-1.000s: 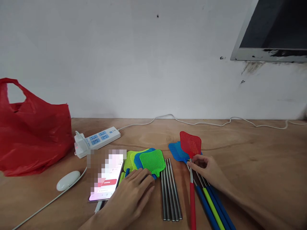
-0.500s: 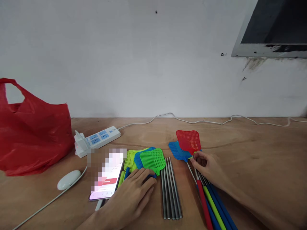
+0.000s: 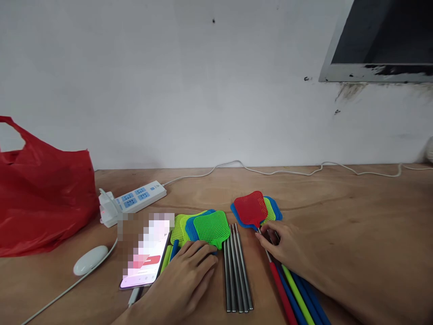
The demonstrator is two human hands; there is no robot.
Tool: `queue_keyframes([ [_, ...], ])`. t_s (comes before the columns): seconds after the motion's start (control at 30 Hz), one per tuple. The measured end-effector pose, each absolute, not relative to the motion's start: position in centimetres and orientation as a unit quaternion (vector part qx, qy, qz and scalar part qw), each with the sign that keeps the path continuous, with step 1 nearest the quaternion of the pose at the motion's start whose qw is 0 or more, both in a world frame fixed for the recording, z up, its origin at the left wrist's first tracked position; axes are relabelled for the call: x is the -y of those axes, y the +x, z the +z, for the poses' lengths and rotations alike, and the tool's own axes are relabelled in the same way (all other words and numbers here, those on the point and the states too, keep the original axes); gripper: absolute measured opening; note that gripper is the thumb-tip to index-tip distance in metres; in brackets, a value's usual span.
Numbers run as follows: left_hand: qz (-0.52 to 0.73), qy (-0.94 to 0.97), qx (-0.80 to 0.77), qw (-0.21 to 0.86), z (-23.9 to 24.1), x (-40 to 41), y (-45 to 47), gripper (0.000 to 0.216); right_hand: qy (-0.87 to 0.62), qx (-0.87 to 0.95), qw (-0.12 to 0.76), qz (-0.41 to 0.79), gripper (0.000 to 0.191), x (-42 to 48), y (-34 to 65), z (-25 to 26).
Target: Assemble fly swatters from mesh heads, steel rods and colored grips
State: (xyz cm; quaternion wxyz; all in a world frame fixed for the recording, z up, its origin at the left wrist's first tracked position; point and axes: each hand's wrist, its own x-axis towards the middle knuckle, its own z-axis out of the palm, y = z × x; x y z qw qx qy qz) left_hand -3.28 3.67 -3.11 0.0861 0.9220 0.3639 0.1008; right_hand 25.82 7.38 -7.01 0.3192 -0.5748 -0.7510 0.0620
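Note:
My right hand (image 3: 282,241) pinches the thin metal rod of a red fly swatter (image 3: 251,207) between thumb and fingers, just below its mesh head. That head lies over blue (image 3: 275,208) and yellow-green (image 3: 269,210) swatter heads, and their coloured handles (image 3: 299,295) fan toward the near edge. My left hand (image 3: 189,271) lies palm down with fingers stretched over the lower part of another group: a green swatter head (image 3: 212,226), blue and yellow-green ones (image 3: 179,225) under it. What lies beneath the palm is hidden. Between the hands lie several bare metal rods (image 3: 237,275).
A lit phone (image 3: 149,257) with a cable lies left of my left hand. Behind it are a white power strip (image 3: 142,196) with a plugged-in adapter, a white oval device (image 3: 90,260) and a red plastic bag (image 3: 50,194). A white cord (image 3: 280,173) runs along the wall.
My right hand has shifted the red swatter left and toward me, uncovering more of the yellow-green and blue heads behind it. My left hand stays about where it was; the view turned slightly.

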Motion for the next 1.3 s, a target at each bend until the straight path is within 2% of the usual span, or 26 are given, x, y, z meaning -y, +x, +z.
queue_keyframes([
  [0.43,0.110,0.921,-0.364,0.090,-3.3,-3.7,-3.5,0.021,-0.542,0.781,0.304,0.067,0.002,-7.6,26.0,-7.1],
  [0.8,0.123,0.919,-0.363,0.092,-3.0,-3.6,-3.8,0.024,-0.521,0.789,0.322,0.048,0.009,-7.7,26.8,-7.0],
  [1.0,0.168,0.900,-0.400,0.037,-3.2,-4.0,-4.1,0.024,-0.496,0.808,0.317,0.023,0.018,-7.6,27.2,-7.1],
  [1.13,0.217,0.847,-0.484,-0.031,-3.1,-4.7,-4.9,0.022,-0.482,0.818,0.313,0.003,0.019,-7.6,27.3,-7.3],
  [1.3,0.100,0.788,-0.600,-0.090,-2.4,-5.2,-5.5,0.027,-0.474,0.827,0.301,-0.018,0.020,-7.5,27.2,-7.2],
])
